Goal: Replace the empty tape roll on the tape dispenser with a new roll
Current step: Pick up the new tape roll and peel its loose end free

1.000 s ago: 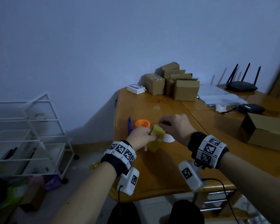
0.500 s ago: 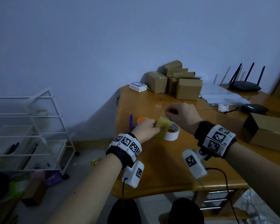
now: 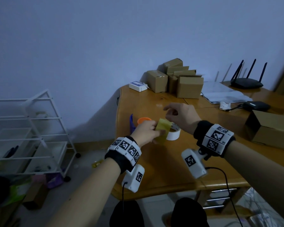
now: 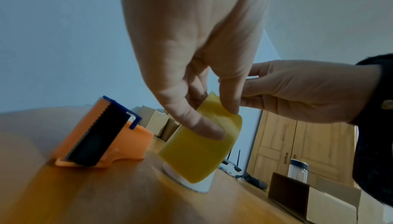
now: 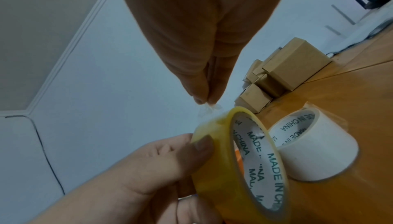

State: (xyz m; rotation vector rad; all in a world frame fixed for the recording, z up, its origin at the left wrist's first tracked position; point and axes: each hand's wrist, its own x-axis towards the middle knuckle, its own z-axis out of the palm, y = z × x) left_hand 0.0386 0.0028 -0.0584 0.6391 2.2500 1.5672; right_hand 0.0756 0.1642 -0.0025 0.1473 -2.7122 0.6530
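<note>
Left hand: the left hand [image 3: 145, 132] gripped the new yellow tape roll [image 3: 161, 131] by its outer face, thumb [image 4: 197, 123] pressed on the tape and the other fingers curled behind it; the roll was held on edge, lifted clear of the worktop [image 3: 167, 164].
Right hand: the right hand [image 3: 180, 114] had its thumb and forefinger tips [image 5: 204, 96] pinched together on the loose clear end of the tape [image 5: 209, 110], right at the top of the yellow roll; the other fingers were curled.
New roll: its white core, printed "MADE IN CHINA", faced the right wrist camera [image 5: 253, 157].
Empty roll: a bare white core [image 3: 174, 134] stood on its end on the worktop, just behind and beside the yellow roll; whether the two touched could not be told.
Dispenser: the orange and blue tape dispenser [image 4: 102, 135] sat on the worktop to the left of the left hand, its toothed blade edge turned toward the left wrist camera, with no hand on it.
Surroundings: cardboard boxes [image 3: 175, 79] stood at the back of the worktop, a black router [image 3: 246, 82] to their right, and one larger box [image 3: 272, 130] lay at the right edge.
</note>
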